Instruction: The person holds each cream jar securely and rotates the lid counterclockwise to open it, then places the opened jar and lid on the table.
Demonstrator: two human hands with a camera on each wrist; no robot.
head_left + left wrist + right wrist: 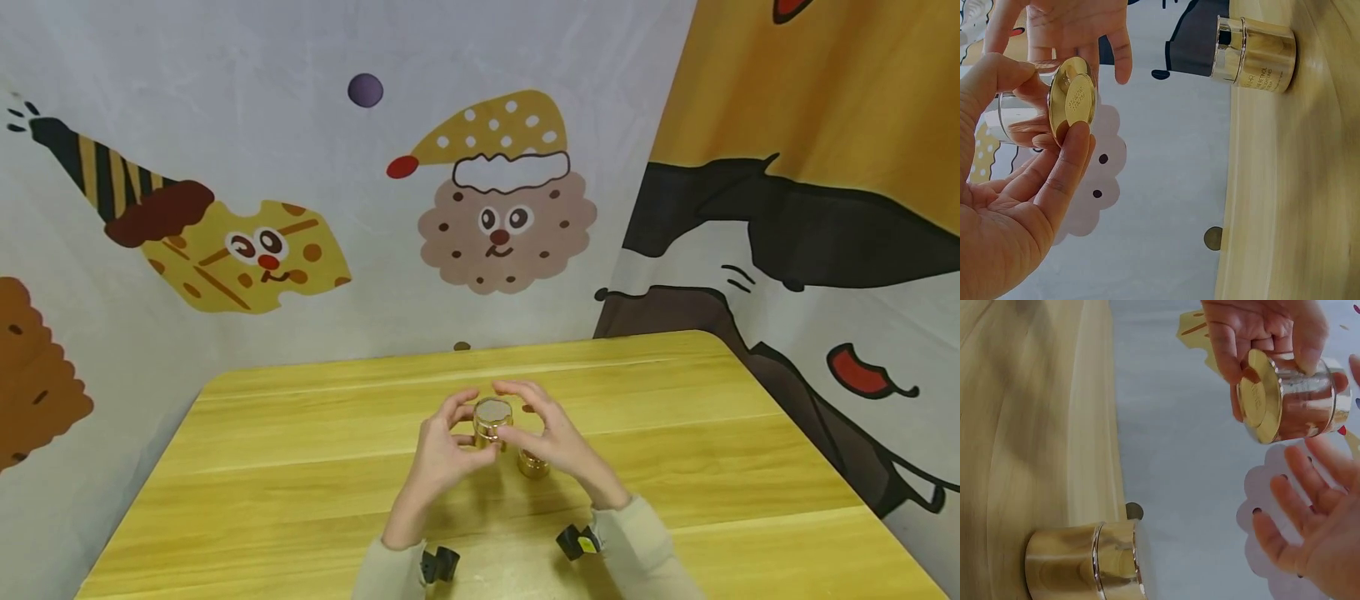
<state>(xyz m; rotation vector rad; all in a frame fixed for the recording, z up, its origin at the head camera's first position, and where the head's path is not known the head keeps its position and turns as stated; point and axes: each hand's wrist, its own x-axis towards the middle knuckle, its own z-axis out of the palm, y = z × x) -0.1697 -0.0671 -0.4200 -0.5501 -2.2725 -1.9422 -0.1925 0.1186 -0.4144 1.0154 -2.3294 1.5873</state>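
My left hand [438, 457] pinches a shiny gold cosmetic jar [492, 413] between thumb and fingers, above the table. In the left wrist view, its round base [1080, 100] bears small printed characters. A seam near the other end separates lid from body in the right wrist view. My right hand [557, 437] is beside the jar with fingers spread and loosely bent, as the right wrist view shows [1319, 522]. Whether its thumb touches the jar, I cannot tell. A second gold jar [1263, 55] stands upright on the table, below my right hand in the head view.
The wood-grain table [300, 467] extends around both hands. Behind it hangs a pale cloth [300, 150] printed with cartoon food figures. Black wrist mounts [440, 565] are at both sleeves.
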